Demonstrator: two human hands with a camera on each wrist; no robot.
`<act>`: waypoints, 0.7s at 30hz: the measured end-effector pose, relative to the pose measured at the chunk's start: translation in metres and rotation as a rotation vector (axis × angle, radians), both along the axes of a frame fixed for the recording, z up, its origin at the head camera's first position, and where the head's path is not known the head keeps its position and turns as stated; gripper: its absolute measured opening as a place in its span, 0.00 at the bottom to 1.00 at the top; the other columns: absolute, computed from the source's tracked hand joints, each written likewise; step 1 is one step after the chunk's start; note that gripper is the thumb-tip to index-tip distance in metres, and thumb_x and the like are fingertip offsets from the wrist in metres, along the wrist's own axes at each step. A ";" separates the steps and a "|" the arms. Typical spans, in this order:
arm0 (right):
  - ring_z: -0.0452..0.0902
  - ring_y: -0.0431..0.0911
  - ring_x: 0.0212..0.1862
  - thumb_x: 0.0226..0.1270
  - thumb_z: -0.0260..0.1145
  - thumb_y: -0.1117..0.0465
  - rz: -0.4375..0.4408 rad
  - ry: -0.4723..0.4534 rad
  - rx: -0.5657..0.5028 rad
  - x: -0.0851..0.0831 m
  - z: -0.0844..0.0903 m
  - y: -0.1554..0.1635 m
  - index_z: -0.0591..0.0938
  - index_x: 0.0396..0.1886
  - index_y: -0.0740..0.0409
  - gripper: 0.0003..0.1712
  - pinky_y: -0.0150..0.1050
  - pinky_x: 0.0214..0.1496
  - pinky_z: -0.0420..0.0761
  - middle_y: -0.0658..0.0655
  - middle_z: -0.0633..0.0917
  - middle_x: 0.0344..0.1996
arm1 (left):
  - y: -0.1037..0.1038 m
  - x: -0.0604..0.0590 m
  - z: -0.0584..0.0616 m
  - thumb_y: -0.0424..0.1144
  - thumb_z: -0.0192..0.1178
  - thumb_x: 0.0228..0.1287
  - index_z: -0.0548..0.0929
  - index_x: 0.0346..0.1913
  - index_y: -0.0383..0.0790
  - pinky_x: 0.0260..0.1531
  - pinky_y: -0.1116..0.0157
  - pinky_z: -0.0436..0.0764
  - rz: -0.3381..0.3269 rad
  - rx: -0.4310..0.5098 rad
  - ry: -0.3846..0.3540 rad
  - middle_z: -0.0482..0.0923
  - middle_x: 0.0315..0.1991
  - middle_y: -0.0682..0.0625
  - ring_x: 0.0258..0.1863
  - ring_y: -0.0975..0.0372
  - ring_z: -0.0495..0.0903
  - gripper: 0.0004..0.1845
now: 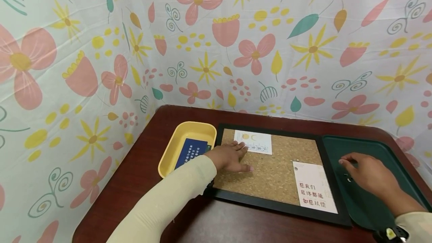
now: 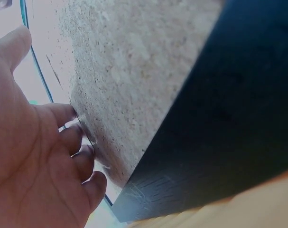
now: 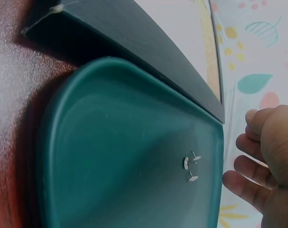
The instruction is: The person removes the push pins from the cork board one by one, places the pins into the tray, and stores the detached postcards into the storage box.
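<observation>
Head view: our left hand [image 1: 229,156] presses flat, fingers straight, on white card [image 1: 258,142] on cork board [image 1: 270,175]; right hand [image 1: 368,173] hovers relaxed over pins [image 3: 190,168] in green tray [image 1: 371,205].

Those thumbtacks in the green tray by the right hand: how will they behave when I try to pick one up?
The thumbtacks look small and light, so they will probably skid on the smooth green tray when nudged. Some lie on their sides, so they may roll in an arc. Their thin pins could prick the right hand; a pinch at the head seems safer.
</observation>
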State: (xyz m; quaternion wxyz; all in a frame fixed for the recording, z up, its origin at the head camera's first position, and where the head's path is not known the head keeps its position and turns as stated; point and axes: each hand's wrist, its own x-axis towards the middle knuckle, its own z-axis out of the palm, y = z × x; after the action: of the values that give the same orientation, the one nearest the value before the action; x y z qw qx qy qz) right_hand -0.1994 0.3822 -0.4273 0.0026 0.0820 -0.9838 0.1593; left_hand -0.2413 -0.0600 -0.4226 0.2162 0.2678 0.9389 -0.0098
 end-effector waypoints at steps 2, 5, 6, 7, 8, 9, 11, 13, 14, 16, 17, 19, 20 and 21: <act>0.81 0.47 0.32 0.78 0.61 0.44 0.003 0.003 -0.002 0.000 0.000 -0.002 0.85 0.53 0.63 0.26 0.48 0.25 0.77 0.57 0.88 0.37 | -0.001 0.000 0.001 0.80 0.36 0.67 0.47 0.84 0.56 0.77 0.58 0.48 0.002 0.001 -0.006 0.40 0.83 0.60 0.81 0.60 0.41 0.50; 0.81 0.47 0.32 0.79 0.61 0.44 0.005 0.007 -0.003 -0.001 0.000 -0.006 0.85 0.54 0.63 0.26 0.47 0.25 0.76 0.59 0.88 0.38 | -0.001 0.001 0.002 0.79 0.37 0.68 0.47 0.84 0.55 0.77 0.57 0.48 0.001 0.007 -0.014 0.40 0.83 0.59 0.81 0.59 0.40 0.50; 0.80 0.46 0.31 0.79 0.61 0.45 0.008 0.007 -0.003 -0.001 0.000 -0.007 0.85 0.54 0.63 0.25 0.46 0.25 0.75 0.58 0.88 0.38 | -0.002 0.001 0.003 0.79 0.38 0.68 0.47 0.84 0.55 0.77 0.57 0.48 0.002 0.009 -0.017 0.40 0.83 0.59 0.81 0.59 0.40 0.49; 0.79 0.45 0.31 0.79 0.61 0.45 0.009 0.006 -0.001 -0.001 0.000 -0.008 0.84 0.54 0.64 0.25 0.46 0.24 0.74 0.58 0.88 0.38 | -0.001 0.001 0.003 0.79 0.38 0.68 0.47 0.84 0.55 0.77 0.57 0.49 0.002 0.013 -0.017 0.40 0.83 0.59 0.81 0.59 0.40 0.49; 0.79 0.44 0.30 0.79 0.61 0.45 0.010 0.007 0.001 -0.001 0.000 -0.008 0.84 0.54 0.64 0.25 0.45 0.24 0.74 0.58 0.88 0.37 | -0.001 0.001 0.003 0.78 0.38 0.69 0.47 0.84 0.55 0.77 0.56 0.49 0.001 0.015 -0.015 0.40 0.83 0.59 0.81 0.59 0.41 0.49; 0.78 0.44 0.30 0.79 0.61 0.46 0.012 0.003 0.001 0.000 0.000 -0.009 0.84 0.54 0.64 0.25 0.44 0.24 0.73 0.57 0.88 0.37 | -0.001 0.001 0.003 0.79 0.39 0.68 0.48 0.84 0.55 0.77 0.56 0.49 0.004 0.016 -0.014 0.40 0.83 0.59 0.81 0.59 0.41 0.49; 0.78 0.44 0.30 0.79 0.61 0.46 0.016 -0.006 -0.001 -0.001 0.000 -0.012 0.84 0.55 0.64 0.25 0.44 0.24 0.72 0.57 0.87 0.37 | -0.001 0.001 0.003 0.79 0.39 0.68 0.48 0.84 0.55 0.77 0.56 0.50 0.007 0.016 -0.012 0.41 0.83 0.59 0.81 0.59 0.41 0.50; 0.78 0.45 0.30 0.79 0.61 0.46 0.009 -0.008 0.000 -0.001 0.000 -0.015 0.84 0.54 0.64 0.25 0.45 0.24 0.73 0.59 0.87 0.38 | -0.001 0.001 0.003 0.79 0.39 0.68 0.48 0.84 0.55 0.77 0.56 0.50 0.008 0.016 -0.012 0.41 0.83 0.59 0.81 0.59 0.40 0.50; 0.78 0.45 0.30 0.79 0.61 0.46 0.007 -0.009 0.000 -0.001 0.000 -0.016 0.84 0.54 0.64 0.25 0.45 0.24 0.74 0.60 0.87 0.38 | -0.001 0.001 0.003 0.79 0.39 0.68 0.48 0.84 0.55 0.77 0.56 0.50 0.008 0.016 -0.012 0.41 0.83 0.59 0.81 0.59 0.40 0.50; 0.79 0.47 0.31 0.79 0.61 0.46 0.003 -0.010 -0.005 -0.002 -0.001 -0.019 0.84 0.54 0.64 0.25 0.47 0.25 0.74 0.62 0.87 0.40 | -0.001 0.001 0.004 0.79 0.39 0.68 0.48 0.84 0.55 0.77 0.56 0.50 0.006 0.014 -0.013 0.41 0.83 0.59 0.81 0.59 0.40 0.50; 0.80 0.48 0.32 0.79 0.61 0.45 0.004 -0.009 -0.007 -0.002 -0.001 -0.021 0.84 0.54 0.64 0.25 0.47 0.25 0.75 0.63 0.87 0.41 | 0.000 0.001 0.004 0.79 0.39 0.68 0.48 0.84 0.55 0.77 0.55 0.50 0.005 0.013 -0.013 0.41 0.83 0.59 0.81 0.59 0.40 0.49; 0.80 0.48 0.32 0.79 0.62 0.46 0.009 -0.007 -0.014 -0.003 -0.002 -0.024 0.84 0.55 0.63 0.25 0.47 0.25 0.75 0.63 0.87 0.41 | 0.000 0.001 0.004 0.79 0.38 0.68 0.48 0.84 0.55 0.77 0.55 0.49 0.006 0.013 -0.013 0.41 0.83 0.59 0.81 0.59 0.40 0.49; 0.80 0.48 0.32 0.79 0.62 0.46 0.013 -0.003 -0.016 -0.003 -0.002 -0.025 0.84 0.55 0.63 0.25 0.47 0.25 0.75 0.63 0.87 0.41 | 0.000 0.001 0.003 0.79 0.38 0.68 0.48 0.84 0.55 0.77 0.55 0.49 0.006 0.012 -0.012 0.41 0.83 0.59 0.81 0.59 0.40 0.49; 0.81 0.48 0.32 0.79 0.61 0.46 0.018 0.000 -0.019 -0.003 -0.003 -0.027 0.84 0.55 0.64 0.25 0.47 0.25 0.75 0.63 0.87 0.41 | 0.000 0.001 0.003 0.79 0.38 0.68 0.48 0.84 0.55 0.77 0.55 0.49 0.007 0.011 -0.011 0.41 0.83 0.59 0.81 0.59 0.40 0.50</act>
State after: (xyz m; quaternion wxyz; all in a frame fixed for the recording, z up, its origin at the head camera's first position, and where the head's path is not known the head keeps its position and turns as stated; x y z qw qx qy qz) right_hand -0.2028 0.3557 -0.4302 0.0020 0.0909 -0.9815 0.1687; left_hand -0.2407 -0.0604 -0.4195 0.2200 0.2655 0.9387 -0.0022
